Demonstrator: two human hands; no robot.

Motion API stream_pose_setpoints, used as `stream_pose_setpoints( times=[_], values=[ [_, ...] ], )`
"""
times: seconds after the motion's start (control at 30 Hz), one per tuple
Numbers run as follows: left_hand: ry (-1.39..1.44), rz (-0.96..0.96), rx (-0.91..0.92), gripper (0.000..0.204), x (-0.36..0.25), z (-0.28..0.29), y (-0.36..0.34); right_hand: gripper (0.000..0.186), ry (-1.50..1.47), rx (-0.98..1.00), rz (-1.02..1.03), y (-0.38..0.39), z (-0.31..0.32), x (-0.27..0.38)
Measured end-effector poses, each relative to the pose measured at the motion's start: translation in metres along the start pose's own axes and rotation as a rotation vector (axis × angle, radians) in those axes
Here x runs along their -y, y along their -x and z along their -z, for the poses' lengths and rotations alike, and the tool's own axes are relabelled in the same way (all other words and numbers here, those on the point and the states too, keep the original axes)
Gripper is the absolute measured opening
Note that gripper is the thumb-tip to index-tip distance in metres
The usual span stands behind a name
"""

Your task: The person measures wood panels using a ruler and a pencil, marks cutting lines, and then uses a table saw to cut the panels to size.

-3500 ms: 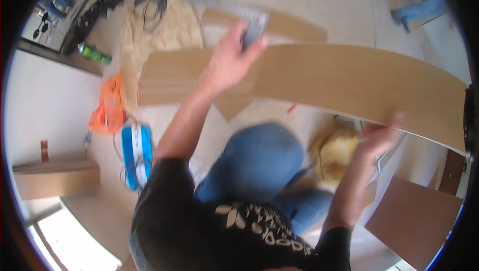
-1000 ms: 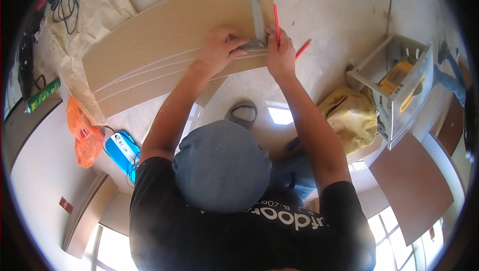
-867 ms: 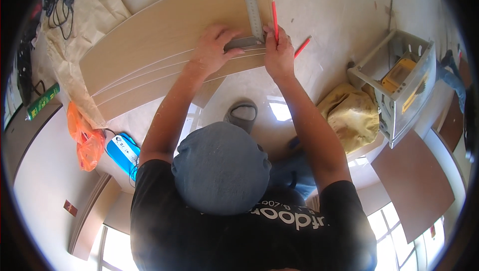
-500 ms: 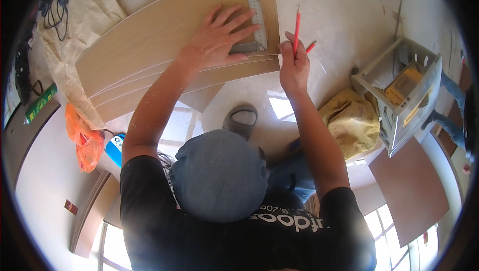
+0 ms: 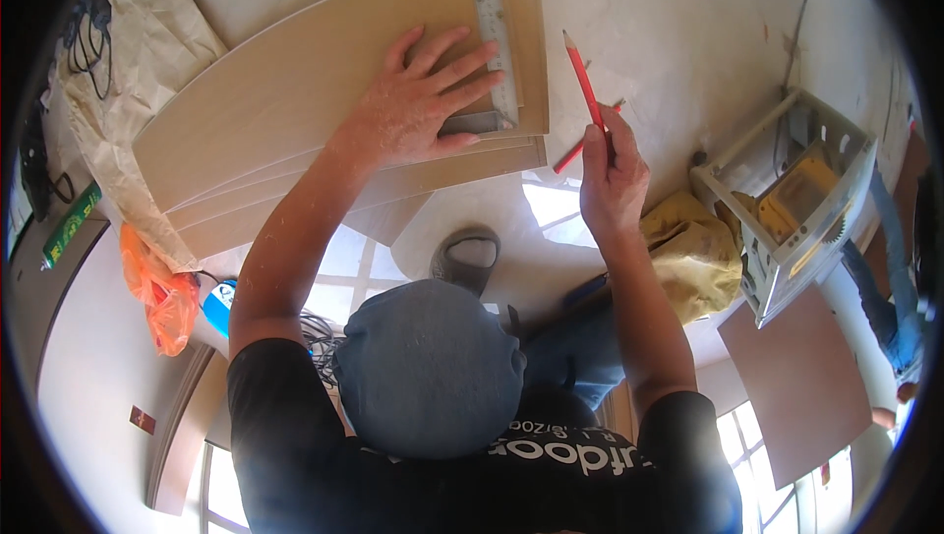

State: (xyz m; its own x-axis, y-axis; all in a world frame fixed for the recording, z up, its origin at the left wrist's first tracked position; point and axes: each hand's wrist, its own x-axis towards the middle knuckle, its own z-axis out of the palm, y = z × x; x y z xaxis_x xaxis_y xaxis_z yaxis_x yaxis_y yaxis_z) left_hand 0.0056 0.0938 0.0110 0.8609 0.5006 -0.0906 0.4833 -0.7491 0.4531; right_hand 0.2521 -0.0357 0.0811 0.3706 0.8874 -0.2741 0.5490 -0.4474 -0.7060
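Note:
My left hand (image 5: 423,101) lies flat on the top panel of a stack of light-brown wood boards (image 5: 285,82), fingers spread. Its fingertips touch the steel blade of a try square (image 5: 489,28), and its thumb is beside the square's stock (image 5: 472,123) near the boards' right end. To the right of the stack, my right hand (image 5: 615,180) pinches a red pencil (image 5: 582,77) between thumb and fingers, its point upward and apart from the wood. Another red pencil (image 5: 567,158) shows on the floor beyond that hand, partly hidden by it.
A table saw (image 5: 811,205) lies tipped at the right, beside a yellow-brown cloth bag (image 5: 693,257). At the left are a beige cloth (image 5: 147,62), an orange plastic bag (image 5: 162,298) and a green tube (image 5: 71,224). Another person's legs (image 5: 880,278) show at the right rim.
My right hand has moved right and back from the boards' edge, and its pencil now leans left. More of the floor pencil shows. My left hand stays on the board and square.

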Motion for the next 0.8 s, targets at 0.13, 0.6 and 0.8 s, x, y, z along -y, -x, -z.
stream_pose_setpoints(
  times=[0.13,0.6,0.8],
  values=[
    [-0.058,-0.001,0.001,0.08,0.0,0.0,0.0,0.036,0.06,0.01,-0.021,-0.016,-0.004,0.019],
    [-0.001,0.027,0.023,0.089,0.001,-0.008,-0.001,0.037,0.102,0.038,0.029,-0.044,-0.023,0.045],
    [-0.028,0.03,0.043,0.088,0.0,-0.007,-0.002,0.036,0.129,0.02,0.085,-0.047,-0.029,0.044]
  ],
)
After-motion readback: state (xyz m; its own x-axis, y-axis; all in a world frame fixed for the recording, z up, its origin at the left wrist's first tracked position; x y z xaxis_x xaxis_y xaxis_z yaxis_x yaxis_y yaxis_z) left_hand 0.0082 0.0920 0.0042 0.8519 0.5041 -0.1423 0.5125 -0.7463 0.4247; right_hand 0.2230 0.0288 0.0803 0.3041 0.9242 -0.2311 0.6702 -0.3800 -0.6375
